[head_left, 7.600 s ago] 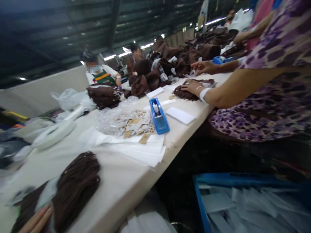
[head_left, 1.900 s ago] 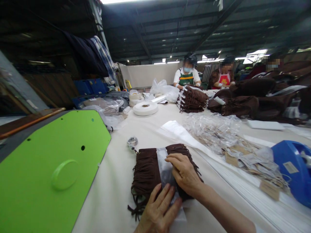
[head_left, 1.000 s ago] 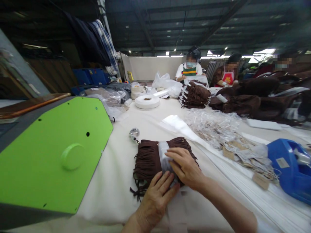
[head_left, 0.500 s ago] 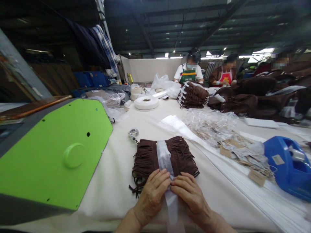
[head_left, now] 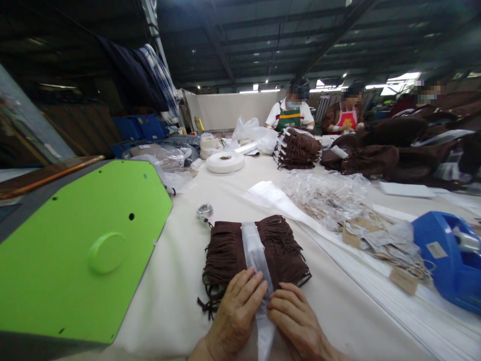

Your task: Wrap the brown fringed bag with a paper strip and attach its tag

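Observation:
A dark brown fringed bag lies flat on the pale table, its fringe spread to both sides. Down its middle runs a translucent white wrapping strip, which continues past the bag's near edge. My left hand rests on the strip and the bag's lower edge, fingers stretched and lying flat. Against the strip's right side, my right hand has its fingers curled over the strip's edge; its thumb is hidden. A wrapped metal clasp sticks out at the bag's upper left corner.
A green-sided machine stands at left. To the right are white sheets, tags with cords and a blue tape dispenser. Farther back sit a white roll, stacked fringed pieces and co-workers.
Both hands have slid slightly toward me along the strip. The bag stays almost in place, while the view has shifted a little.

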`<state>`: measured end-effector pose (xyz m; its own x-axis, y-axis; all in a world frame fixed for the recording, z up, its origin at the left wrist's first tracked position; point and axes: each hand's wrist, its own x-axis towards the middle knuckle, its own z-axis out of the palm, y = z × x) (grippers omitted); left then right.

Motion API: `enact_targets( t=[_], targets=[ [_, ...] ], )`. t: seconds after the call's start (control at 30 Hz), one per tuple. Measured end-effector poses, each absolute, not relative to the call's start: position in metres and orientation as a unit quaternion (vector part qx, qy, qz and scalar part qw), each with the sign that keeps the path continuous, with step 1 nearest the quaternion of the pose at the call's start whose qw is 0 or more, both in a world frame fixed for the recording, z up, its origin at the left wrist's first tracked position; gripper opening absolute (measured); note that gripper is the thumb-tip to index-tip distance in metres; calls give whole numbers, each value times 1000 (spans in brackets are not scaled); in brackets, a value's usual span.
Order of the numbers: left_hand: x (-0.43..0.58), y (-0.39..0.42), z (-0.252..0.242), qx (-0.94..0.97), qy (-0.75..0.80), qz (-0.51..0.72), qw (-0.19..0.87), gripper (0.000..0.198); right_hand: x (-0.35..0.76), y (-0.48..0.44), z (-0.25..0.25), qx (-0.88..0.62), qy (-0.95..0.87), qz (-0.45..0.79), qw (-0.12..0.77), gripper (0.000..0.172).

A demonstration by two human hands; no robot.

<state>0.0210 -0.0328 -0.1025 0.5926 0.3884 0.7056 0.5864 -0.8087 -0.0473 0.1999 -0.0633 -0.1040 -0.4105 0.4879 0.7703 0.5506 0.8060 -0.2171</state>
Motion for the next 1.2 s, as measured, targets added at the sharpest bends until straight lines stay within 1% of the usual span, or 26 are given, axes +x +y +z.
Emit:
enact_targets(
  t=[0.13,0.23,0.4,0.5,0.6,0.7,0.73,0.8,0.87,0.93,1.1,1.2],
  targets=[
    [20,-32,-101,-886,-271,-345,152,35,198,-63,-105,-329,-841,-50,427,25],
    [20,-32,-101,-886,-270,-344,155,35,199,-64,-98,-355,-831,-78,421,33],
    [20,-31,-102,-886,-271,-345,152,36,204,-67,-89,-321,-844,-93,420,26],
    [19,-31,-102,-892,-272,-332,140,36,205,-70,-91,-300,-847,-100,427,25],
    [16,-33,-98,-905,-269,-315,101,39,203,-72,-95,-315,-854,-73,407,28],
    [12,-34,-87,-913,-277,-299,18,48,201,-74,-98,-338,-863,-39,373,34],
    [12,-34,-83,-913,-281,-297,-10,48,200,-75,-98,-338,-866,-34,368,35],
    [13,-33,-76,-907,-288,-304,-39,41,199,-75,-99,-331,-869,-33,367,36],
    [17,-31,-74,-901,-296,-317,-27,29,199,-75,-101,-329,-871,-30,363,35],
    [23,-29,-76,-894,-299,-334,6,21,197,-74,-104,-334,-873,-25,355,35],
    [30,-29,-89,-882,-289,-366,66,19,197,-78,-104,-343,-876,3,339,36],
    [29,-29,-92,-879,-283,-374,80,19,207,-89,-97,-349,-884,15,310,29]
  ],
)
